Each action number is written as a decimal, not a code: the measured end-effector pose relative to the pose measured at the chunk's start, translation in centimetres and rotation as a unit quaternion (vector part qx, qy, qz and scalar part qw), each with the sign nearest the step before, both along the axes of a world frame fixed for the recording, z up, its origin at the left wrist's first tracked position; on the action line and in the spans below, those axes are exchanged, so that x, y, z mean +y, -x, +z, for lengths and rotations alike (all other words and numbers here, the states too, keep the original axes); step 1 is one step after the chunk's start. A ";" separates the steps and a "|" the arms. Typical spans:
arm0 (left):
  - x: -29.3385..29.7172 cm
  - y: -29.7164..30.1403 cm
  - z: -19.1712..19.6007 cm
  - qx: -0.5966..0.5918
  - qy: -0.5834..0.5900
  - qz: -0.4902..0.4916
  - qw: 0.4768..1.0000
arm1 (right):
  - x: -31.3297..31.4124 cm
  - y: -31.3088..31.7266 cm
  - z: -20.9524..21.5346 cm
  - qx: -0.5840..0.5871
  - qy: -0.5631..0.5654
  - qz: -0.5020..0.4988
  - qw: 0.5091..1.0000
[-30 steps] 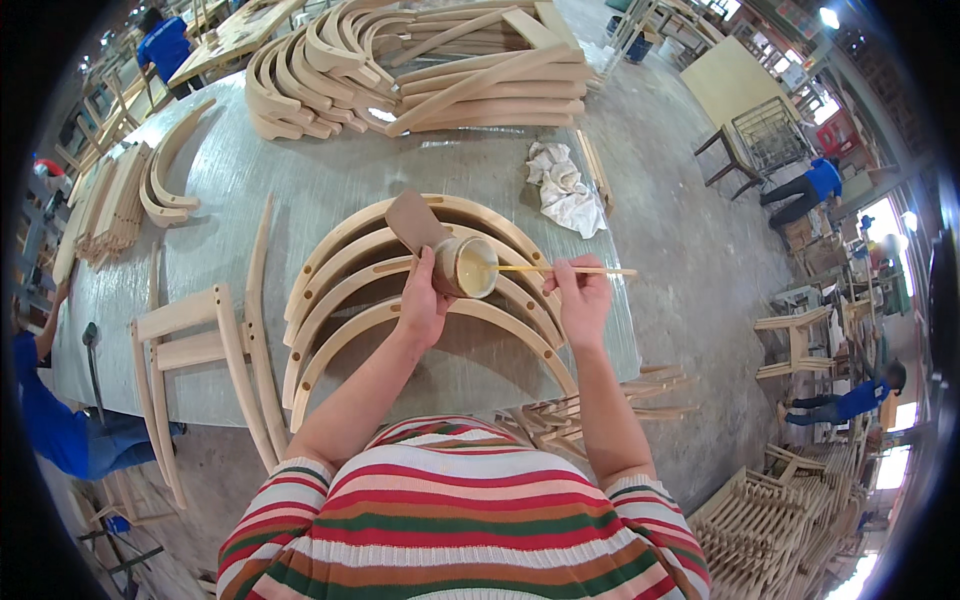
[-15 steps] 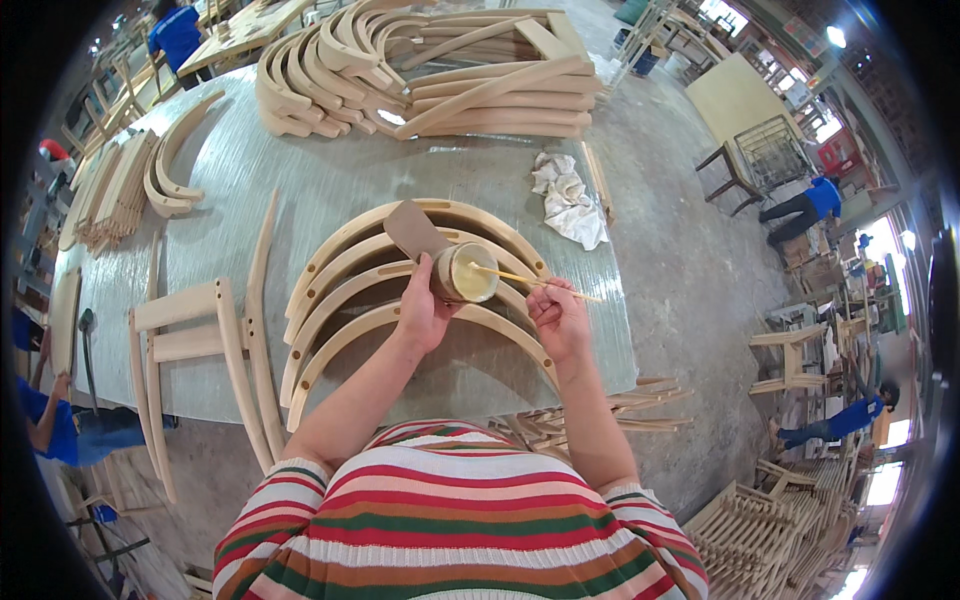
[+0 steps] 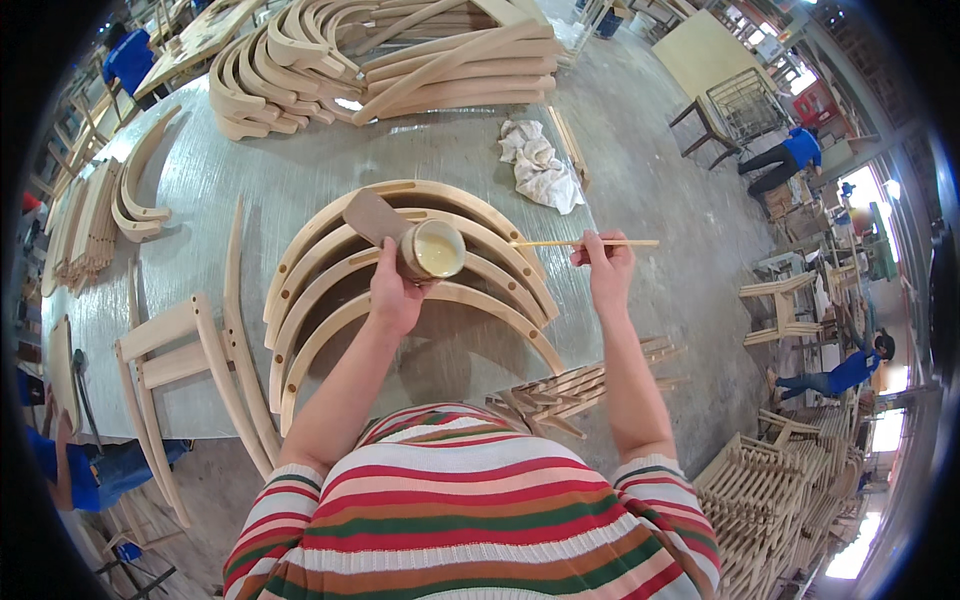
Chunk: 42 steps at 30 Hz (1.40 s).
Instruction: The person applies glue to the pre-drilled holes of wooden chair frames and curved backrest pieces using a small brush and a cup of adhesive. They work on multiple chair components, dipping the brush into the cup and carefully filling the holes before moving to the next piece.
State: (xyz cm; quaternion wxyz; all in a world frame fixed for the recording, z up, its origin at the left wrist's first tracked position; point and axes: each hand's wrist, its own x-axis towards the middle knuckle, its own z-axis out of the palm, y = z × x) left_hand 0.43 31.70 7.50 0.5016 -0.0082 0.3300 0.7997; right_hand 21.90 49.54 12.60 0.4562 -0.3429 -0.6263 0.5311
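Note:
My left hand (image 3: pixel 400 298) is closed around a small cup (image 3: pixel 437 250) of pale yellow, glue-like liquid. A flat brown piece with a rounded end (image 3: pixel 374 216) sticks out beside the cup, above my thumb; whether it is fixed to the cup I cannot tell. Between the fingers of my right hand (image 3: pixel 611 268) is a thin wooden stick (image 3: pixel 560 243), held level. Its left tip lies over the right side of the curved wooden rails (image 3: pixel 318 350); contact is unclear. Several of these rails stand in a nested row on the table, with holes and slots along their edges.
A wrapped table (image 3: pixel 420 160) carries stacked curved wood parts (image 3: pixel 455 75), slats (image 3: pixel 88 225) and a crumpled white cloth (image 3: pixel 540 165). A wooden frame (image 3: pixel 195 345) stands at the left. Stacked frames (image 3: pixel 765 490) are on the floor at right; people in blue work farther off.
The stick has come out of the cup and moved right with my right hand, its tip now over the rails. My left hand and cup sit slightly farther left as the view shifted.

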 end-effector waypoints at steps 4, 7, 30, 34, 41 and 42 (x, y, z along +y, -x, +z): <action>-1.1 0.4 -0.7 0.010 -0.008 -0.008 1.000 | -0.1 -0.5 0.2 -0.199 -0.130 0.012 0.971; -1.2 0.0 -0.1 0.011 -0.002 -0.010 1.000 | -0.1 -0.5 -0.4 -0.303 -0.226 0.033 0.925; -3.1 0.1 0.3 0.007 0.014 -0.016 1.000 | -0.1 2.9 -1.0 -0.400 -0.291 0.109 0.862; -2.8 -0.5 0.6 0.007 0.006 -0.030 1.000 | 0.0 2.3 -1.2 -0.372 -0.294 0.107 0.874; -2.5 -1.0 0.6 0.029 0.035 -0.022 0.999 | -2.1 1.8 3.1 -0.234 -0.183 0.065 0.953; -2.3 -1.1 0.4 0.030 0.027 -0.021 0.999 | -2.8 1.9 3.4 -0.167 -0.131 0.075 0.974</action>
